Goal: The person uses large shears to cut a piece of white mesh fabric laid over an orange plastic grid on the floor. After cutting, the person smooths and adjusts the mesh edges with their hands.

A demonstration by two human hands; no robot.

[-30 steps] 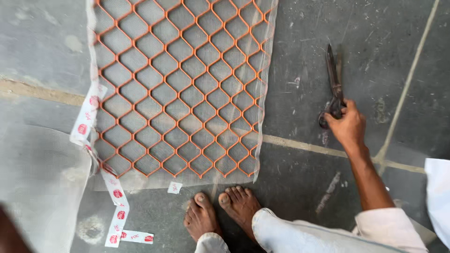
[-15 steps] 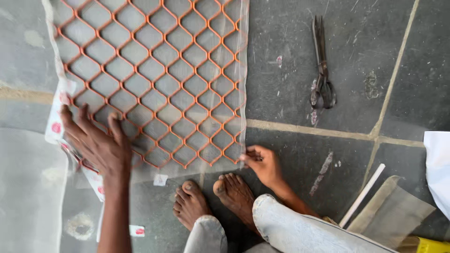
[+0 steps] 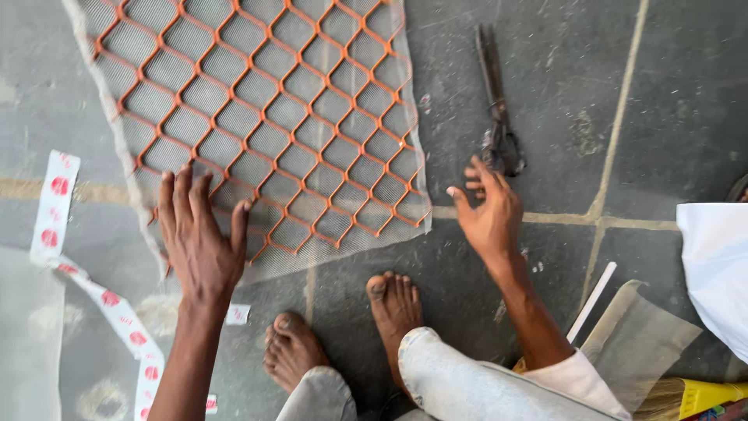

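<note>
Grey stone slabs with pale joints make up the floor [image 3: 662, 93], dusty and scuffed, and on it lies an orange diamond-pattern metal mesh [image 3: 265, 117] laid over a fine translucent netting [image 3: 405, 222] whose frayed edge sticks out along the right and bottom sides. The left hand [image 3: 201, 242] lies flat on the lower left corner of the mesh, fingers spread, gripping nothing. The right hand [image 3: 487, 210] hovers open and empty over the floor, fingers loosely curled, just below the handles of a pair of dark scissors [image 3: 497, 109] that lie closed to the right of the mesh; I cannot tell whether the fingertips touch them. A white tape strip with red dots [image 3: 86, 288] trails along the left, two bare feet [image 3: 393, 308] stand just below the mesh, and off to the right sit a thin white stick [image 3: 592, 300], a white cloth [image 3: 717, 265] and the yellow end of a broom [image 3: 697, 396]. Half a second ago the right hand was pinching the netting at the mesh's lower right corner; it has since let go and moved up toward the scissors, while the left hand has stayed pressed on the mesh
</note>
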